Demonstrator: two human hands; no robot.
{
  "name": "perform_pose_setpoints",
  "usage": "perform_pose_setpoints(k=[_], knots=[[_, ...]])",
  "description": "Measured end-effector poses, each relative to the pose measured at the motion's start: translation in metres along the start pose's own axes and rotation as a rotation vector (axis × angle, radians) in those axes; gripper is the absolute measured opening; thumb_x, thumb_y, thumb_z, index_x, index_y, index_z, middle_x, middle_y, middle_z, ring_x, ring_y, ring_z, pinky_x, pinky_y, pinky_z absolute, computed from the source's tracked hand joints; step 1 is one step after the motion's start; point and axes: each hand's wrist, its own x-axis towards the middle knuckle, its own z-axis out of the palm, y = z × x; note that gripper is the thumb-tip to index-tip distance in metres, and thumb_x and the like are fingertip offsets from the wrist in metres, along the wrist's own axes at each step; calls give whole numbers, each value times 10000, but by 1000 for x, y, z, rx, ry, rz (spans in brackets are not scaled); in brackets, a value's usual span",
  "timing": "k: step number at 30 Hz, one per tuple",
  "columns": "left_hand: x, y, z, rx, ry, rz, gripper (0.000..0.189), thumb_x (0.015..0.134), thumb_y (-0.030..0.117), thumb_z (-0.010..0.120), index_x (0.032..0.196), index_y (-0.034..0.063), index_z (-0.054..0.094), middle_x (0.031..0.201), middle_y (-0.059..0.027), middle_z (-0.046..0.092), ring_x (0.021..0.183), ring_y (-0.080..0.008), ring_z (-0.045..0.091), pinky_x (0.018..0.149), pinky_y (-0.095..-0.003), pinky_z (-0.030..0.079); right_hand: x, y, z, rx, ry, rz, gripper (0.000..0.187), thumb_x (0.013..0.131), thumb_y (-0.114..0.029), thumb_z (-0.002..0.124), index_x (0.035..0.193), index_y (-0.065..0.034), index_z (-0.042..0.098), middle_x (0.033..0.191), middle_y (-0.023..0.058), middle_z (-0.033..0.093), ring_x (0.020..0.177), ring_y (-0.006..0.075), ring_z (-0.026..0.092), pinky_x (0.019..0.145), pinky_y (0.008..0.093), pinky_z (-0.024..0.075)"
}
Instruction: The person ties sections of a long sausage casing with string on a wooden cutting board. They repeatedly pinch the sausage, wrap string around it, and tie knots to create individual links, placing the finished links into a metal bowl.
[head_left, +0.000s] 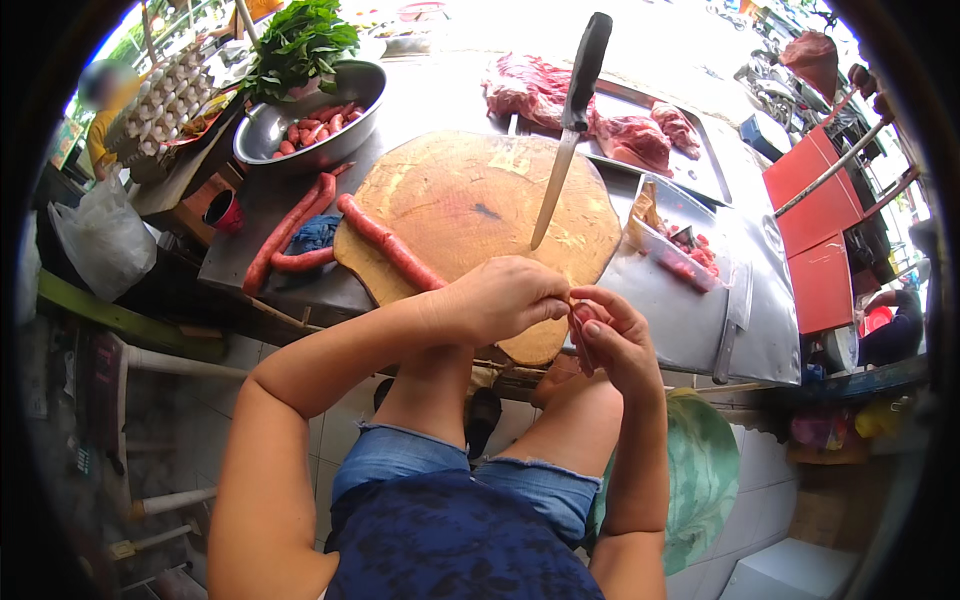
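Note:
My left hand (517, 298) and my right hand (613, 330) meet over the near right edge of a round wooden chopping block (450, 176). My right fingers hold a short reddish sausage end (582, 337) in its casing. At its upper tip my left fingertips pinch the casing; the exact grip is partly hidden. A long filled sausage (390, 244) lies across the block's left side and passes behind my left forearm. More sausage length (289, 232) is looped on the metal table beside a blue cloth (313, 234). A black-handled knife (562, 142) stands tilted, its tip on the block.
A steel bowl (360, 94) holds sausages and leafy greens (307, 49). Raw meat (536, 86) lies around a metal tray (716, 169). A plastic container (660, 180) holds diced meat. A cleaver (731, 330) rests at the right edge. Eggs (165, 101) stand left near a person (101, 135).

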Motion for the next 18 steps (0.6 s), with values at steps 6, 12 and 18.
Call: perform_pose_setpoints(k=[6, 12, 18], knots=[[15, -19, -14, -195, 78, -270, 215, 930, 172, 570, 901, -17, 669, 753, -170, 643, 730, -255, 631, 678, -388, 484, 33, -31, 7, -384, 130, -38, 251, 960, -72, 587, 1204, -28, 629, 976, 26, 648, 683, 64, 558, 594, 220, 469], [34, -46, -16, -19, 166, -357, 288, 936, 236, 512, 879, -8, 654, 716, -154, 613, 695, -249, 607, 684, -387, 474, 74, -22, 20, -855, 337, -244, 227, 944, -101, 587, 1150, -18, 632, 975, 135, 714, 914, 199, 685, 823, 320, 522], [42, -73, -10, -94, 191, -446, 312, 913, 251, 498, 949, -11, 665, 784, -157, 648, 755, -248, 623, 738, -370, 491, 94, -11, 14, -840, 358, -231, 233, 944, -121, 576, 1145, -19, 638, 999, 159, 719, 941, 220, 691, 833, 329, 518]])
